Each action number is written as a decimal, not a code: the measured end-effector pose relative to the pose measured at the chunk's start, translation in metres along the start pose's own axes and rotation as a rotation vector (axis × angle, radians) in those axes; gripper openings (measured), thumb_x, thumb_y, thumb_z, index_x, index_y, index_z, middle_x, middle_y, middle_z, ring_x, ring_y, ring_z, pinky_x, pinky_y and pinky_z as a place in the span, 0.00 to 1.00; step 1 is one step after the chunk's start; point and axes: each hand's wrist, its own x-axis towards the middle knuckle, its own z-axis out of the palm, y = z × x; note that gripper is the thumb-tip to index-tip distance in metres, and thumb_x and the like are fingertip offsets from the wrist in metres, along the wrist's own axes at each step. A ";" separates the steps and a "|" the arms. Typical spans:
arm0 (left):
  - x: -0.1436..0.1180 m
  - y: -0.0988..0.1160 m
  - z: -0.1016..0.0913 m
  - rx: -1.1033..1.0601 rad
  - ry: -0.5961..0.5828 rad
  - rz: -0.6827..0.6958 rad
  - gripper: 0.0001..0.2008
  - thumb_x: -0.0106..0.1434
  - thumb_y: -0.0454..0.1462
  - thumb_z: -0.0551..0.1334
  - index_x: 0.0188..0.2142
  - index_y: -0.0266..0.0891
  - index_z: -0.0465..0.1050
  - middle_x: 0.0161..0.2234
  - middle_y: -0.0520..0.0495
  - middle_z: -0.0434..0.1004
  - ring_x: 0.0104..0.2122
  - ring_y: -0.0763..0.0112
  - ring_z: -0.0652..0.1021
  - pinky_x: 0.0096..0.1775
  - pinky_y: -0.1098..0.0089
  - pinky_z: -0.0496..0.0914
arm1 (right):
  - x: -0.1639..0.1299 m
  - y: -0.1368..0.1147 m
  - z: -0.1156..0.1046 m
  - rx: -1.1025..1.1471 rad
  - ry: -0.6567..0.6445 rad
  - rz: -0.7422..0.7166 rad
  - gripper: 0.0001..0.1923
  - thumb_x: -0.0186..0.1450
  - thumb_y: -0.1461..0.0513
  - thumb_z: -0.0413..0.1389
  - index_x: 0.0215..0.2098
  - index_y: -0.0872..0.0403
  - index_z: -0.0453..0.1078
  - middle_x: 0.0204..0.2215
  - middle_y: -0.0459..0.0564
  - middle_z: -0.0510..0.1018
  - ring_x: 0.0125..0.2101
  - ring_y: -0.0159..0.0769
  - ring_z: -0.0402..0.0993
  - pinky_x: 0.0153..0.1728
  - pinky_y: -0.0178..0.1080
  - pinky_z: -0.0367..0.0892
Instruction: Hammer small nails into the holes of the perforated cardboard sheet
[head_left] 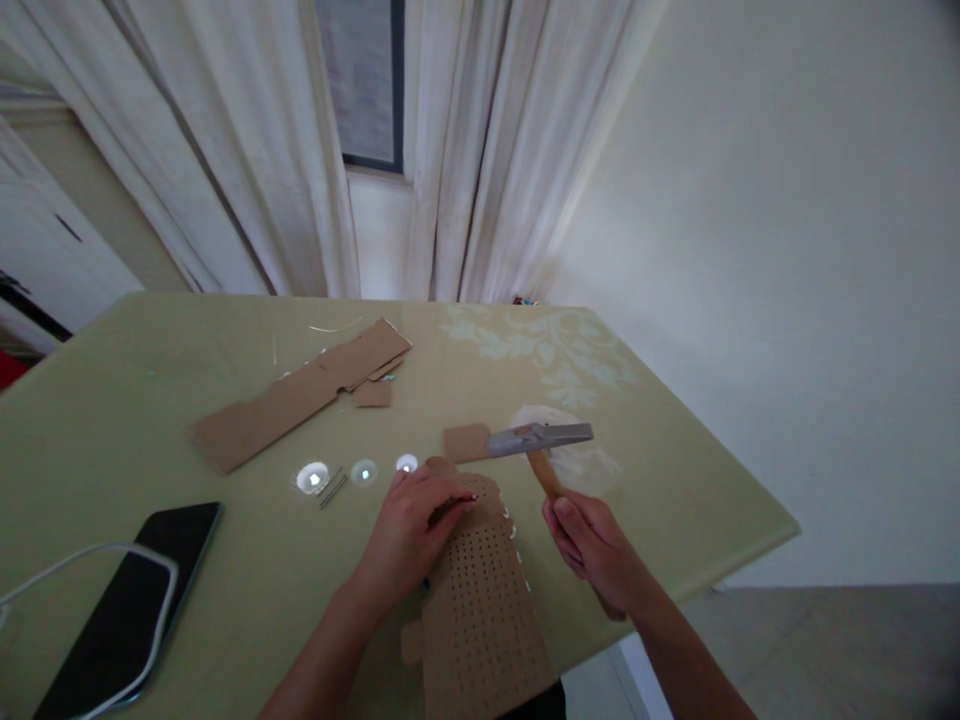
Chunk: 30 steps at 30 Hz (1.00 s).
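Note:
My right hand [589,545] grips the wooden handle of a hammer [538,440], whose grey metal head hangs just above the table beyond my fingers. My left hand [420,520] presses on the top of a perforated cardboard sheet [484,610] that lies at the table's near edge, fingertips pinched at a small nail near its upper end. A small cardboard scrap [465,441] lies right under the hammer head's left end.
A long cardboard strip [300,393] with smaller offcuts lies mid-table. Loose nails [332,487] rest beside bright light reflections. A black phone [127,610] with a white cable sits at the near left. The olive-green table [675,480] ends at right; curtains hang behind.

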 end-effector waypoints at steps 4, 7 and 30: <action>0.000 0.002 -0.001 0.008 -0.029 -0.012 0.08 0.74 0.36 0.65 0.43 0.49 0.84 0.39 0.50 0.86 0.40 0.60 0.79 0.48 0.58 0.65 | -0.014 -0.034 -0.017 -0.334 -0.120 0.020 0.29 0.78 0.40 0.48 0.31 0.52 0.67 0.19 0.38 0.60 0.19 0.28 0.56 0.19 0.32 0.52; 0.000 0.003 -0.001 0.027 -0.035 -0.024 0.08 0.74 0.36 0.64 0.44 0.48 0.85 0.38 0.49 0.86 0.40 0.59 0.79 0.46 0.58 0.65 | -0.011 -0.052 -0.024 -0.568 -0.206 -0.042 0.28 0.79 0.43 0.48 0.31 0.52 0.71 0.21 0.41 0.65 0.23 0.30 0.61 0.24 0.33 0.56; 0.003 0.006 -0.002 0.032 -0.045 -0.044 0.07 0.71 0.34 0.69 0.42 0.48 0.85 0.38 0.50 0.87 0.40 0.59 0.81 0.45 0.59 0.63 | -0.021 -0.079 -0.023 -0.807 -0.147 -0.074 0.27 0.81 0.45 0.44 0.31 0.50 0.69 0.24 0.45 0.72 0.26 0.37 0.68 0.30 0.39 0.58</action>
